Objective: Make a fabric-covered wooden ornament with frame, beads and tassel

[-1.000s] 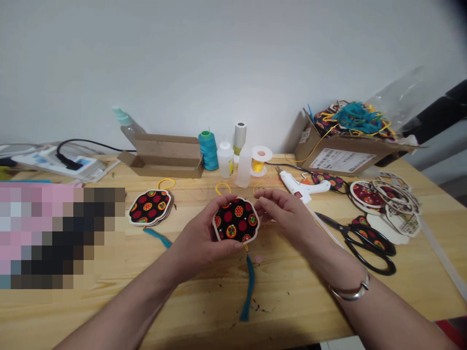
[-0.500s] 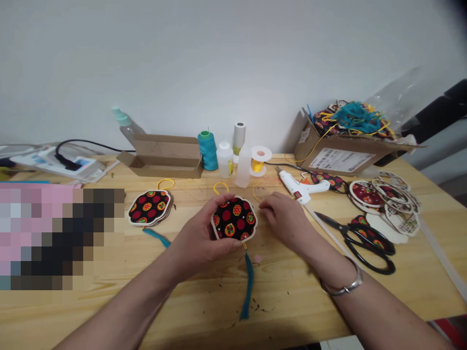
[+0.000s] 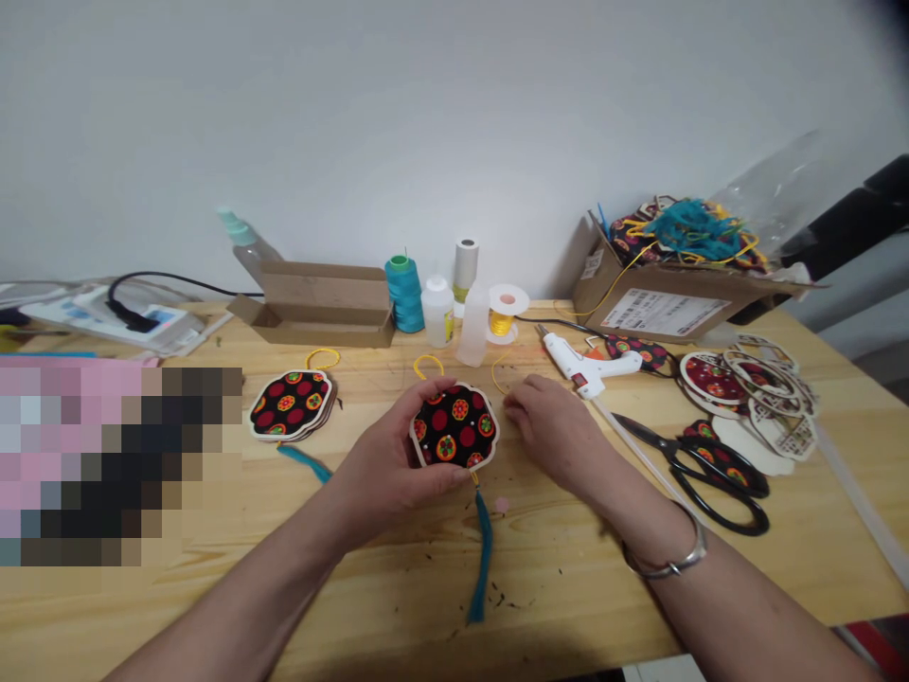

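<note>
My left hand (image 3: 390,450) grips a tassel pendant (image 3: 458,426) by its left side, thumb along the lower edge. The pendant has a scalloped pale rim and black fabric with red and orange flower dots. From its bottom hangs a teal tassel (image 3: 481,559); a yellow cord loop (image 3: 428,366) shows at its top. Just to the right, my right hand (image 3: 550,421) is closed, fingertips drawn together near the tabletop and apart from the pendant. Whether anything small is pinched there is hidden. On the left lies a stack of similar pendants (image 3: 291,405).
Black-handled scissors (image 3: 710,474) and a white glue gun (image 3: 589,365) lie to the right, beside loose wooden frames (image 3: 771,379). Behind stand an open cardboard box (image 3: 319,327), teal thread (image 3: 404,298), bottles (image 3: 474,327), a yellow cord spool (image 3: 506,317) and a filled carton (image 3: 660,308).
The pendant in my left hand has shifted very slightly to the left. My right hand stays in nearly the same place.
</note>
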Motion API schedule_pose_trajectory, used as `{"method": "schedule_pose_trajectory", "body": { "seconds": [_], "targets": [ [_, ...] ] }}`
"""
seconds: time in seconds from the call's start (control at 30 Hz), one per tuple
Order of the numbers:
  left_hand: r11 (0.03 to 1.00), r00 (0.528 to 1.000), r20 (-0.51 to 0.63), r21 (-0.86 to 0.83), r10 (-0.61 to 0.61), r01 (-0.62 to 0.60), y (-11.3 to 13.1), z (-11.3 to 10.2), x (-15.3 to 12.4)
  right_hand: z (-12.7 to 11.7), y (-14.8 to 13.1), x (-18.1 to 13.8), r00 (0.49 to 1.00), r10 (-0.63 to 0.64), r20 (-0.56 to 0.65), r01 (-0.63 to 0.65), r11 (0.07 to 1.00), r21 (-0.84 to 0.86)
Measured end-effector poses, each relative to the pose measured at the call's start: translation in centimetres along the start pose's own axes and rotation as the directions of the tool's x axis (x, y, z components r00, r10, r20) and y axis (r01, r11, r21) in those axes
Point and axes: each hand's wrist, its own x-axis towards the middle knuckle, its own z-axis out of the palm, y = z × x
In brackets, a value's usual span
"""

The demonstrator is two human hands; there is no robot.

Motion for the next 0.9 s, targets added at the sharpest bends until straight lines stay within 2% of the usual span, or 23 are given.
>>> {"method": "schedule_pose_trajectory", "body": {
  "seconds": [0.07,0.13,0.2,0.27,0.37,0.47,0.73,0.9],
  "targets": [
    [1.0,1.0,-0.004,0.012,0.011,-0.011,-0.1,0.0,0.0,-0.3,-0.3,-0.1,0.995,-0.028,-0.092,0.031,0.999,0.023],
    [0.999,1.0,-0.012,0.027,0.025,-0.025,-0.3,-0.1,0.1,-0.6,-0.6,-0.3,0.966,-0.095,-0.239,0.112,0.992,0.055],
    [0.998,0.999,-0.024,0.053,0.038,-0.037,-0.6,-0.1,0.1,-0.9,-0.8,-0.5,0.904,-0.213,-0.371,0.237,0.971,0.021],
    [0.996,0.998,-0.034,0.073,0.045,-0.043,-0.8,-0.2,0.1,-1.0,-1.0,-0.7,0.832,-0.358,-0.423,0.357,0.93,-0.086],
    [0.996,0.998,-0.037,0.078,0.055,-0.052,-1.0,-0.2,0.2,-1.2,-1.2,-0.8,0.768,-0.512,-0.384,0.446,0.859,-0.252],
    [0.995,0.997,-0.041,0.082,0.064,-0.06,-1.0,-0.1,0.3,-1.3,-1.3,-1.0,0.746,-0.576,-0.333,0.47,0.811,-0.35],
    [0.992,0.996,-0.039,0.1,0.075,-0.071,-0.9,0.0,0.1,-1.5,-1.8,-1.4,0.73,-0.641,-0.237,0.521,0.746,-0.415],
    [0.992,0.998,-0.035,0.11,0.061,-0.057,-0.8,0.1,0.2,-1.4,-2.1,-1.3,0.736,-0.644,-0.207,0.517,0.733,-0.442]
  ]
}}
